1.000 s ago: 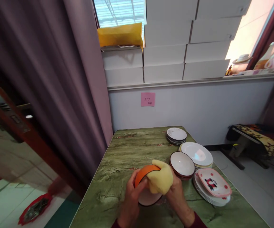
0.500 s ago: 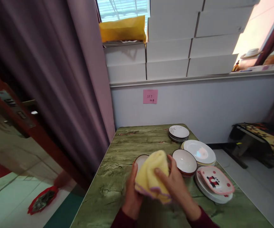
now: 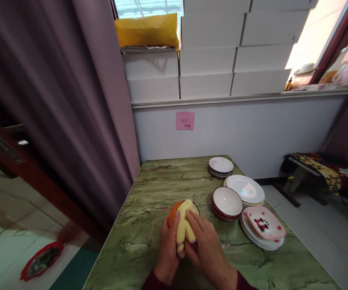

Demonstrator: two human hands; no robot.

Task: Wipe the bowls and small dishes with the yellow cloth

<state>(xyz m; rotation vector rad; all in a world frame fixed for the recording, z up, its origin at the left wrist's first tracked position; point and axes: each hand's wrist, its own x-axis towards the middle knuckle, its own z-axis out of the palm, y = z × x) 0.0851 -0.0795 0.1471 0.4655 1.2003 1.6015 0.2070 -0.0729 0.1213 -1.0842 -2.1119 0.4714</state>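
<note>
The cloth [image 3: 182, 228] is bunched in the bowl [image 3: 173, 213] between the left hand [image 3: 168, 243], clasping the bowl's side, and the right hand [image 3: 203, 241], pinching the cloth, so this wiping looks unfinished. Right of the right hand stand stacked bowls [image 3: 228, 201] and plates [image 3: 246, 188], wiped or not I cannot tell. Ahead, the green bench [image 3: 149, 201] runs toward a pale wall [image 3: 216, 133], with a curtain [image 3: 101, 100] off left.

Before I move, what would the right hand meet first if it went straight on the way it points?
The right hand would meet the cloth, which it touches; behind that, probably the bowl, though depth there is unclear.
</note>
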